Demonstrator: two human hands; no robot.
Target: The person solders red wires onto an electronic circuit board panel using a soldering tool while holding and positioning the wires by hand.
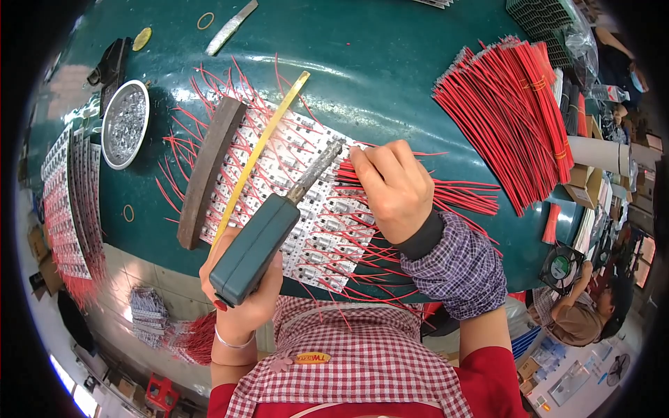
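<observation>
My left hand is wrapped round a dark green soldering gun. Its metal tip points up and right, over a panel of white circuit boards. With fingers pinched together, my right hand holds a red wire at the panel's right edge, close beside the tip. Several more red wires run out to the right from under this hand. A yellow strip crosses the panel at a slant, its lower end by my left hand. Left of it, a brown bar lies across the panel, where more red wires stick out.
A bowl of silvery bits stands at the left, near stacked wired panels at the table's edge. A large bundle of red wires lies at the upper right. A silvery blade-shaped tool is farther back. Another person sits at the right.
</observation>
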